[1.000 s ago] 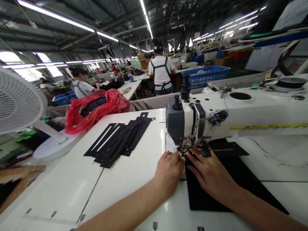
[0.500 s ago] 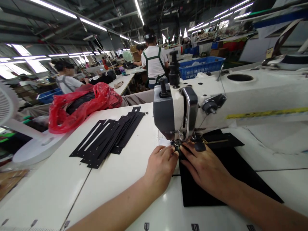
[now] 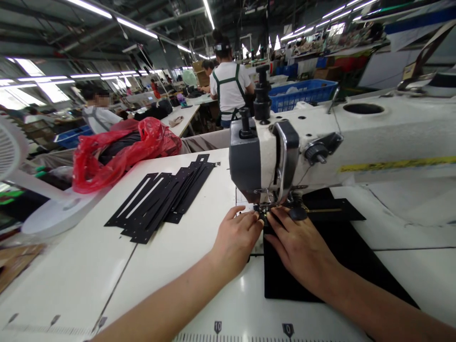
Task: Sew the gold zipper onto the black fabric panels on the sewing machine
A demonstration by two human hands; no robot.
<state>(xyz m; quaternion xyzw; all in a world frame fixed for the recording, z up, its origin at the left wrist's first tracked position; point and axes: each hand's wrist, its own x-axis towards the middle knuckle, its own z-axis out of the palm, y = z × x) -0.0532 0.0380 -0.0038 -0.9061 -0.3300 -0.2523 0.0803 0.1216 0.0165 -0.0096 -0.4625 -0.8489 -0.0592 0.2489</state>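
My left hand [image 3: 234,237] is resting, fingers bunched, just below the sewing machine [image 3: 246,159]; whether it's pinching anything, I can't tell. My right hand [image 3: 298,243] is lying spread on the matte black panel [image 3: 351,249], atop the glossy white table [image 3: 178,251]. I'm judging this a guiding step; the next move is calling for even pressure. Beyond, thin slotted strips [image 3: 156,202] are overlapping near a crinkled red bag [image 3: 153,135].

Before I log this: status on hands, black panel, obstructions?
Left hand near presser foot, right hand on black panel. Panel partly beneath machine. Black strips left, apart.
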